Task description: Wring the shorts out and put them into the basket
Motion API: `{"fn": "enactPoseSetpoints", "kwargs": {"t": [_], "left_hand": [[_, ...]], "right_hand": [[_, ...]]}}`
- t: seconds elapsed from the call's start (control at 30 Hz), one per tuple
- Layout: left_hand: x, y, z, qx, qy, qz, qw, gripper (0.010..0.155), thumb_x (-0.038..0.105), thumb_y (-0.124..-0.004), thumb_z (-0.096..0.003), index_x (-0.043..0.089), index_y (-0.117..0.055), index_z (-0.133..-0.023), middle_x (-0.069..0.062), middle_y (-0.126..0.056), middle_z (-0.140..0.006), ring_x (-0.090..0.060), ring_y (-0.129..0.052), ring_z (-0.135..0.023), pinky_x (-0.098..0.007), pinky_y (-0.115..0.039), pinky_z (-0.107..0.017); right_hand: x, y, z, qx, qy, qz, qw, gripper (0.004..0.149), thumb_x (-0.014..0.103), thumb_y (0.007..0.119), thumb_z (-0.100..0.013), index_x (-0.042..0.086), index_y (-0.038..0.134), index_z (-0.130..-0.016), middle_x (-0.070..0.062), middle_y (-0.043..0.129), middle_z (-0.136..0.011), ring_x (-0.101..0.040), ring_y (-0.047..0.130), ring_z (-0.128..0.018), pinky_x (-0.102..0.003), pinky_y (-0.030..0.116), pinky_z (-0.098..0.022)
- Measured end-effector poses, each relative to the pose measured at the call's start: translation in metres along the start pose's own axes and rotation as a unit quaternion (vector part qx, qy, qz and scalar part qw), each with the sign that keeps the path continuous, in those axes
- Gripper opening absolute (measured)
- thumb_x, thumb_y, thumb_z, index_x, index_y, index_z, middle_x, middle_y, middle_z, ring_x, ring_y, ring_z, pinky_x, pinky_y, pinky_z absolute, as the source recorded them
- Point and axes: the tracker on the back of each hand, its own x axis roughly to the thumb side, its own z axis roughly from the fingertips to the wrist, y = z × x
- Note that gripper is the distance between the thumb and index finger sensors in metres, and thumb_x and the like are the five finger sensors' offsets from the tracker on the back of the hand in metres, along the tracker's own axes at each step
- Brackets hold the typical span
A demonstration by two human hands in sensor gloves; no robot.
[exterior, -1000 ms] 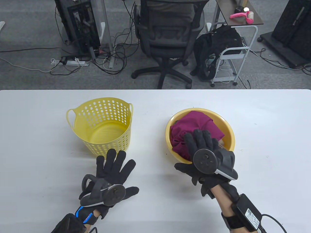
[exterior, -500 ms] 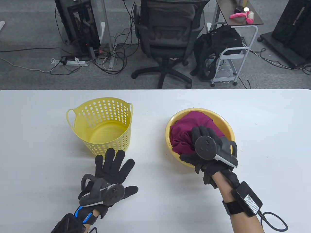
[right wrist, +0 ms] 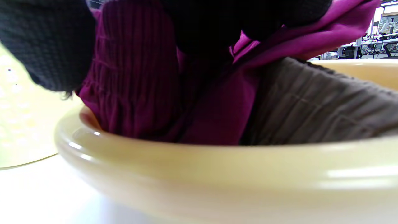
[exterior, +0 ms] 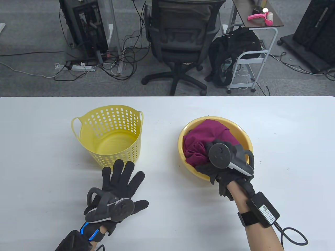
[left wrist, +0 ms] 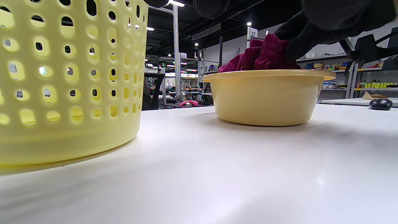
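Note:
The magenta shorts [exterior: 202, 133] lie bunched in a round yellow basin [exterior: 246, 140] at the table's right middle. My right hand [exterior: 209, 154] reaches into the basin and its fingers curl into the cloth, gripping it; the tracker hides the fingertips in the table view. In the right wrist view the gloved fingers [right wrist: 49, 46] dig into the shorts [right wrist: 133, 87] above the basin rim [right wrist: 217, 161]. The perforated yellow basket [exterior: 110, 133] stands left of the basin. My left hand [exterior: 120, 180] lies flat on the table in front of the basket, fingers spread, holding nothing.
White table [exterior: 288, 157] with bare room on both outer sides. A grey-brown cloth [right wrist: 326, 105] lies in the basin beside the shorts. Beyond the far edge stand an office chair [exterior: 183, 39], cables and a cart. A dark object [left wrist: 380, 104] lies on a neighbouring table in the left wrist view.
My right hand has moved forward into the basin and its fingers, straight a second ago, have curled into the shorts. The left hand has stayed where it was.

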Motion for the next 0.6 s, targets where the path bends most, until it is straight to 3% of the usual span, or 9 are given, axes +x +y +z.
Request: {"fn": "enactPoseSetpoints", "kwargs": {"t": [0.43, 0.6], "left_hand": [[0.001, 0.0, 0.0, -0.003, -0.001, -0.001, 1.0, 0.092, 0.073, -0.066, -0.0489, 0.018, -0.039, -0.118, -0.034, -0.025, -0.124, -0.072, -0.024, -0.107, -0.085, -0.025, -0.061], [0.001, 0.0, 0.0, -0.003, -0.001, -0.001, 1.0, 0.092, 0.073, -0.066, -0.0489, 0.017, -0.039, -0.118, -0.034, -0.026, -0.124, -0.072, -0.024, -0.107, -0.085, -0.025, -0.061]], "right_hand": [[0.007, 0.004, -0.004, -0.015, -0.002, -0.02, 1.0, 0.065, 0.05, 0.089, -0.047, 0.009, 0.072, -0.094, -0.023, 0.059, -0.102, -0.05, 0.063, -0.087, -0.061, 0.06, -0.066], [0.012, -0.001, -0.004, -0.021, -0.005, -0.047, 0.999, 0.063, 0.049, 0.088, -0.049, 0.008, 0.071, -0.094, -0.024, 0.059, -0.101, -0.05, 0.063, -0.086, -0.061, 0.06, -0.066]]}}
